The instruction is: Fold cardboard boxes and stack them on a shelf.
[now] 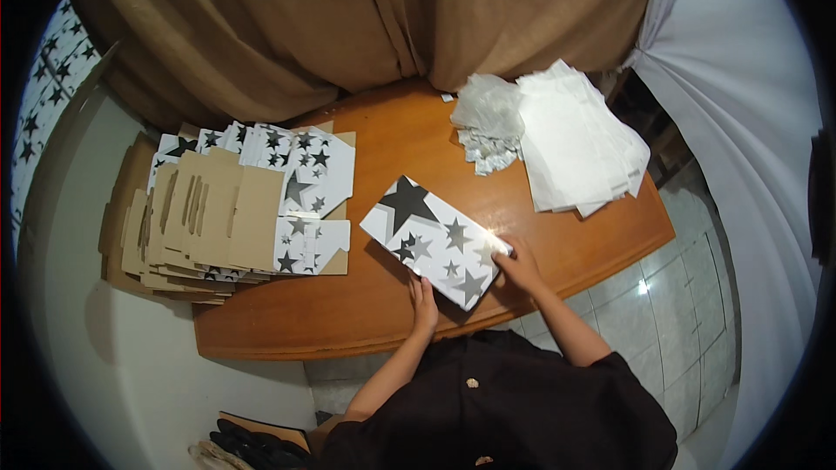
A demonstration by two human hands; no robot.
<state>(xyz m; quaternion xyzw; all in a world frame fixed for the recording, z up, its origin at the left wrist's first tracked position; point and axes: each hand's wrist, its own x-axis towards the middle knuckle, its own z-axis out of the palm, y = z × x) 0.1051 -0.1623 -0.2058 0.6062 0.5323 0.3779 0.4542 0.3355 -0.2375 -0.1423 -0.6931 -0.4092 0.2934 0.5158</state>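
A white cardboard box [433, 242] printed with black and grey stars lies at a slant at the table's near middle, its lid side up. My right hand [520, 266] grips its right end, with the thumb at the top edge and the other fingers partly hidden. Along the near left side, my left hand [423, 303] presses its fingers against the box, steadying it between both hands. Whether the box touches the table or is slightly raised, I cannot tell.
Flattened star-printed and brown cardboard boxes [213, 209] are piled at the left of the wooden table [383, 139]. At the back right lie clear plastic bags [489, 113] beside a stack of white paper sheets [579, 139]. Brown curtains [366, 17] hang behind the table.
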